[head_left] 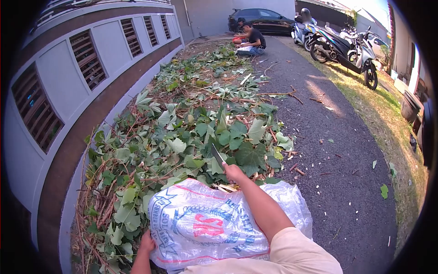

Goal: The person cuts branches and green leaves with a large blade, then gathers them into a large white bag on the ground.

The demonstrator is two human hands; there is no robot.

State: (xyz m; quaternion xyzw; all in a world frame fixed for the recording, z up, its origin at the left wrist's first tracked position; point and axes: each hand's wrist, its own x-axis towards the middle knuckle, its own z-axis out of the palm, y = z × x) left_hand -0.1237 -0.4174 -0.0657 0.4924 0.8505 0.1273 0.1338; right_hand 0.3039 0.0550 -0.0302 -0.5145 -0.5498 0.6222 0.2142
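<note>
My right hand (pixel 234 174) is closed around the handle of a knife (pixel 217 156). Its blade points up and to the left, over the heap of cut leafy vines (pixel 182 137). Across my lap lies a white woven plastic sack (pixel 182 246) with blue and red print. At the sack's left edge is my left hand (pixel 147 241), its fingers curled in and seemingly gripping the plastic. Pale cut stem pieces (pixel 226 187) lie just beyond the sack, below my right hand.
A grey-white wall (pixel 59 86) with slatted openings runs along the left. Two people sit at the far end of the heap, one in a dark shirt (pixel 257 39). Motorbikes (pixel 342 50) stand right of the asphalt path (pixel 337 150), and a dark car (pixel 264 20) is behind.
</note>
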